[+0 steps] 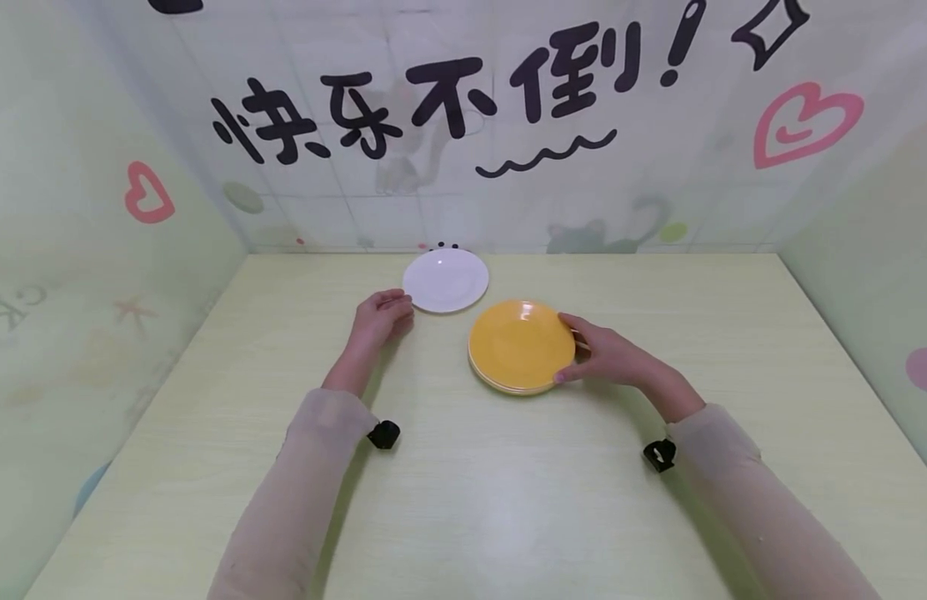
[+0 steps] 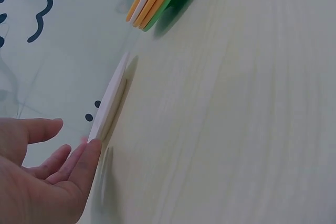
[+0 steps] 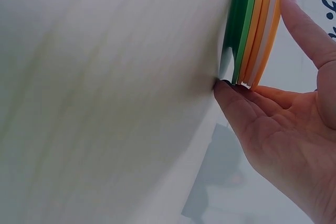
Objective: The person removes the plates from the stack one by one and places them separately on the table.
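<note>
Pinching the plate stack (image 1: 519,346) with my right hand (image 1: 612,357), fingertips partly hidden; left hand (image 1: 383,317) loosely spread beside the white plate (image 1: 446,279), contact unclear.

I've got a level plate stack (image 1: 519,350) here, round ones: glossy yellow-orange on top, then white, then a couple more orange, with green at the bottom, rims pretty well lined up. My plain white plate (image 1: 445,281) lies flat just beyond the stack, to its left, not touching it.
</note>
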`<state>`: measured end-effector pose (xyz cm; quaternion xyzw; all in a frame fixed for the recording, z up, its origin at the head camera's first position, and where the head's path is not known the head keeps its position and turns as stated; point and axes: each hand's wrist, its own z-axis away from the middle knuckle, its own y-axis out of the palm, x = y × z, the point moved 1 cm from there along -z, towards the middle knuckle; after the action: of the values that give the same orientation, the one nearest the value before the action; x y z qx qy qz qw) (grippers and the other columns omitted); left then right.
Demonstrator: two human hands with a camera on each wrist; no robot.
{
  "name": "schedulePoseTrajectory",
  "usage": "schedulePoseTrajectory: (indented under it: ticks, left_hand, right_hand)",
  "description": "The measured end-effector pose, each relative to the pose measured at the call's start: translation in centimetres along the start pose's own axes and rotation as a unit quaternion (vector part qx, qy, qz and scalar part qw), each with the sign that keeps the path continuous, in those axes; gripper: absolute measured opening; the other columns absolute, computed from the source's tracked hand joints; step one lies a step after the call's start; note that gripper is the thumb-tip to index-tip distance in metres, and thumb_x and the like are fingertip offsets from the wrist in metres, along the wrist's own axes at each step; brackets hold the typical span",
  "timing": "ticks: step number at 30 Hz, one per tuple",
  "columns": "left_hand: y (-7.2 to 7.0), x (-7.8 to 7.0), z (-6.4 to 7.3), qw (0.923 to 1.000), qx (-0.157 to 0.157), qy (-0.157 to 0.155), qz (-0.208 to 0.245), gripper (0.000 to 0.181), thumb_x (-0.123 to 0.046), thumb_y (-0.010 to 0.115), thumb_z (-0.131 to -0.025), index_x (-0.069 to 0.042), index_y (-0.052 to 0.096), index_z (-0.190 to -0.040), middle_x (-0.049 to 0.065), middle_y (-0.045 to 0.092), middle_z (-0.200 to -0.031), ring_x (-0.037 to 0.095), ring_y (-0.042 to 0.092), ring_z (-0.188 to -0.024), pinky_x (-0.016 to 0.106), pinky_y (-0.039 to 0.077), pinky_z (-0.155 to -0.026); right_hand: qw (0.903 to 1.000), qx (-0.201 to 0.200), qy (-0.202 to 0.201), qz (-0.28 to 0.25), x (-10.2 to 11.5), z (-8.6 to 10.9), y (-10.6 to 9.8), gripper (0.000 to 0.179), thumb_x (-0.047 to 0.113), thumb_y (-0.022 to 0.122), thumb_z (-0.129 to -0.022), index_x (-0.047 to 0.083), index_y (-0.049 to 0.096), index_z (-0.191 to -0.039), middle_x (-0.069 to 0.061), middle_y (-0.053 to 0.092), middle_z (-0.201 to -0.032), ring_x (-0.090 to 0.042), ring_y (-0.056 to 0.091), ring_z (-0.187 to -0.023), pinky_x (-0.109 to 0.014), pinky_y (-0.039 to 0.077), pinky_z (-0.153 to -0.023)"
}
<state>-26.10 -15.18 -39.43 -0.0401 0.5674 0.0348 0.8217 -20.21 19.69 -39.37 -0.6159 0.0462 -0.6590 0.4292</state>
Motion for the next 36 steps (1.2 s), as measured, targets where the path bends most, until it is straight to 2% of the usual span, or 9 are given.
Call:
schedulePoseTrajectory:
  ticks: [10,21,36]
  left_hand:
    - [0.9,0.4,0.6,0.9997,0.025,0.0,0.006,0.049,-0.004,0.057,-0.1,-0.003,0.043,-0.147,0.015,0.05,-0.149,0.023,0.057,-0.128,0.032,0.051,-0.11]
    - [2.1,0.8,1.3,0.9986,0.051,-0.002,-0.017,0.048,-0.006,0.059,-0.099,-0.004,0.046,-0.145,0.015,0.053,-0.147,0.026,0.057,-0.129,0.031,0.053,-0.107]
    - [3.6,1.5,2.1,0.9957,0.083,0.005,-0.042,0.048,-0.005,0.062,-0.097,-0.004,0.049,-0.143,0.015,0.056,-0.144,0.023,0.06,-0.125,0.03,0.054,-0.104]
  right_hand:
    - [1.0,0.001,-0.004,-0.007,0.0,0.1,0.0,0.104,0.026,0.08,-0.086,-0.005,0.01,-0.157,-0.026,0.018,-0.164,-0.044,0.024,-0.15,-0.056,0.03,-0.122]
    - [0.9998,0.005,-0.007,-0.018,-0.3,0.0,0.0,0.106,0.027,0.08,-0.086,-0.004,0.008,-0.157,-0.024,0.017,-0.164,-0.042,0.023,-0.15,-0.055,0.03,-0.123]
    - [0.9998,0.005,-0.002,-0.021,-0.5,-0.2,0.0,0.107,0.027,0.081,-0.085,-0.003,0.009,-0.158,-0.024,0.018,-0.164,-0.041,0.025,-0.15,-0.054,0.03,-0.123]
